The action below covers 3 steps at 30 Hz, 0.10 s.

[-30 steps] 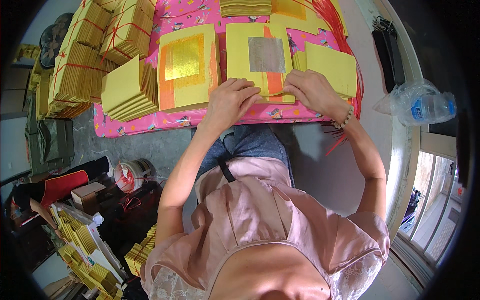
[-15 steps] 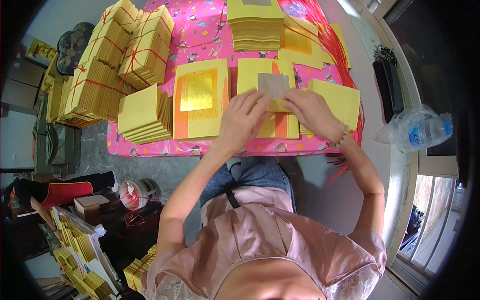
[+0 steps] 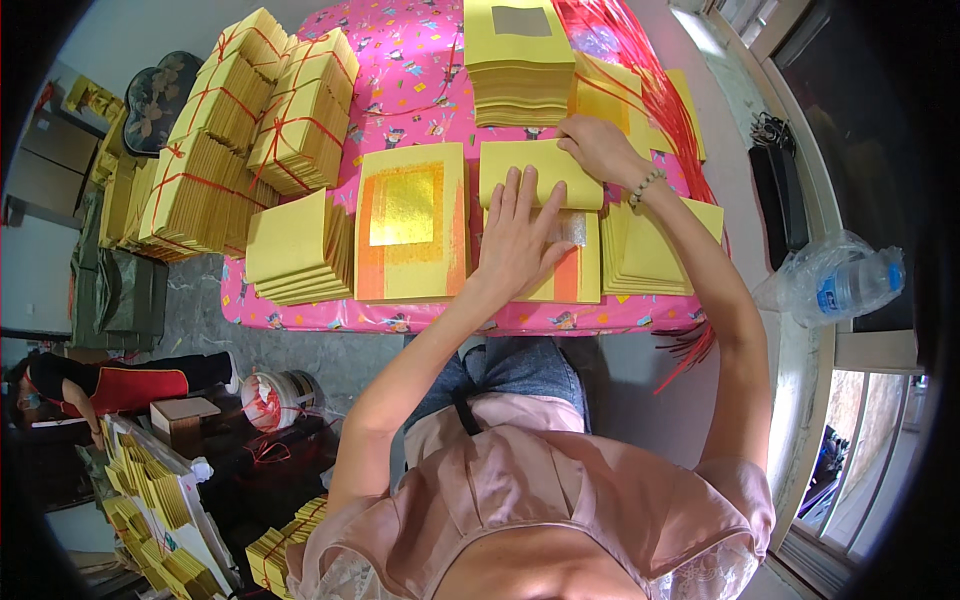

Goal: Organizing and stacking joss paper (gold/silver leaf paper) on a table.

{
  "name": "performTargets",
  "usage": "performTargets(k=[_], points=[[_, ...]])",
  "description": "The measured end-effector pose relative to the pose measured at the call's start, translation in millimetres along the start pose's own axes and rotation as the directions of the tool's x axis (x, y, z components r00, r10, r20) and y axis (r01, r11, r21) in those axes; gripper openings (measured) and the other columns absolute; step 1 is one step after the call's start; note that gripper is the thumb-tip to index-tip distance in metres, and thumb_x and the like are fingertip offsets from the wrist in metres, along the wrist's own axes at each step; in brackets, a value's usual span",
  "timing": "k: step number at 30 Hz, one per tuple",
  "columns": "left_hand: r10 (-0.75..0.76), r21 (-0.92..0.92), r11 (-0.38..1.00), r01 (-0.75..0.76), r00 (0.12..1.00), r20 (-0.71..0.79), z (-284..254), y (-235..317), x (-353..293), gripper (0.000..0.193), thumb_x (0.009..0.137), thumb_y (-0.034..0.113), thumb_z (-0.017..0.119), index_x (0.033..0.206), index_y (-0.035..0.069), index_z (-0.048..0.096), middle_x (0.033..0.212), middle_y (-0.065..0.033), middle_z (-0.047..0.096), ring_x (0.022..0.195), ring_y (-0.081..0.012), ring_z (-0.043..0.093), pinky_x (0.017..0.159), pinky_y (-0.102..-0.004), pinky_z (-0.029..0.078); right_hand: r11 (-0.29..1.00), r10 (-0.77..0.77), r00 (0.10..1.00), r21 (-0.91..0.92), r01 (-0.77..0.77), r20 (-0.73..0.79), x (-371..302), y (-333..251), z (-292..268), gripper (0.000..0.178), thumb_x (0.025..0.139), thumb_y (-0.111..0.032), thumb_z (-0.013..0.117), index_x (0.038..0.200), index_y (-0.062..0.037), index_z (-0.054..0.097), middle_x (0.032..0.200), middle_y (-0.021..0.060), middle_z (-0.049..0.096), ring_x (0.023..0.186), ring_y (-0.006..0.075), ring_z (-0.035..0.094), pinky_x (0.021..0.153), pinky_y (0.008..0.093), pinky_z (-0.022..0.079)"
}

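Note:
A folded yellow paper sheet lies on a stack of yellow paper, its plain back facing up. Below its near edge show part of a silver patch and an orange stripe on the paper beneath. My left hand rests flat across the folded sheet with fingers spread. At the far right corner of that sheet, my right hand has its fingers curled and closed on the paper's edge. Just left is a yellow stack topped by a gold foil square on orange.
Folded paper piles flank the work. Bundles tied with red string stand at the left; a tall stack and red strands lie farther back on the pink tablecloth. Another person works at lower left.
The sheet under my hands has been folded over, covering most of the silver patch. My right hand has moved away from me to its far corner; my left has flattened onto it.

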<state>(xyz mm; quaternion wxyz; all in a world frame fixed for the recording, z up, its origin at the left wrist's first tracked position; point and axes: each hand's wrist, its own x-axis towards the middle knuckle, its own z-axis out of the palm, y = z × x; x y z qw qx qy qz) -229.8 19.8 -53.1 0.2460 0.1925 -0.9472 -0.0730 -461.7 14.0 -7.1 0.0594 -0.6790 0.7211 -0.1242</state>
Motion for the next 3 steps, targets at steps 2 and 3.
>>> performTargets(k=[2, 3], points=[[-0.005, -0.012, 1.0, 0.005, 1.0, -0.003, 5.9, -3.1, 2.9, 0.083, 0.085, 0.047, 0.07, 0.151, 0.012, 0.036, 0.152, -0.0294, 0.03, 0.143, -0.0472, 0.026, 0.116, -0.0569, 0.025, 0.999, -0.01, 1.0, -0.051, 0.011, 0.015, 5.7, 6.8, 5.4, 0.023, 0.095, -0.023, 0.058, 0.104, -0.0035, 0.067, 0.102, 0.017, 0.069, 0.097, 0.0358, 0.066, 0.083, 0.0474, 0.051], [-0.013, -0.024, 1.0, 0.013, 1.0, -0.002, 6.6, -4.7, 3.2, 0.084, 0.084, 0.047, 0.07, 0.152, 0.012, 0.036, 0.153, -0.0288, 0.029, 0.143, -0.0466, 0.026, 0.116, -0.0569, 0.025, 0.998, 0.012, 0.999, -0.056, -0.01, 0.039, 8.6, 6.1, 6.9, 0.024, 0.096, -0.024, 0.058, 0.107, -0.0064, 0.068, 0.108, 0.017, 0.068, 0.101, 0.0333, 0.065, 0.086, 0.0487, 0.05]])
